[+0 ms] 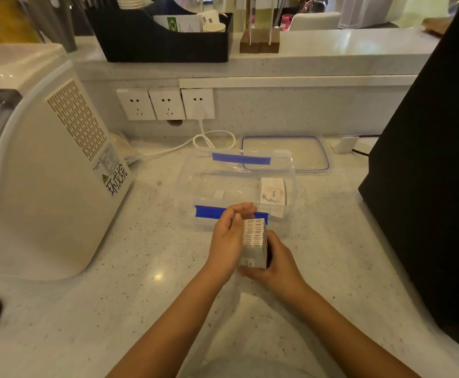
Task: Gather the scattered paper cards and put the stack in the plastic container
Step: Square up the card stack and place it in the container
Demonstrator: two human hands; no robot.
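Observation:
A thick stack of white paper cards (255, 236) stands on edge between my two hands, just in front of the clear plastic container (192, 184). My left hand (227, 238) presses flat against the stack's left face, fingers curled over its top. My right hand (280, 261) cups the stack from the right and below. The container has blue clip handles on its near and far sides. Inside it, at the right end, lies another small pile of cards (273, 193) with "love" printed on the top one.
The container's lid (285, 154) lies flat behind it. A white appliance (40, 165) fills the left side and a black box (427, 165) the right. A white cable (212, 140) loops from the wall sockets. The raised counter ledge runs behind.

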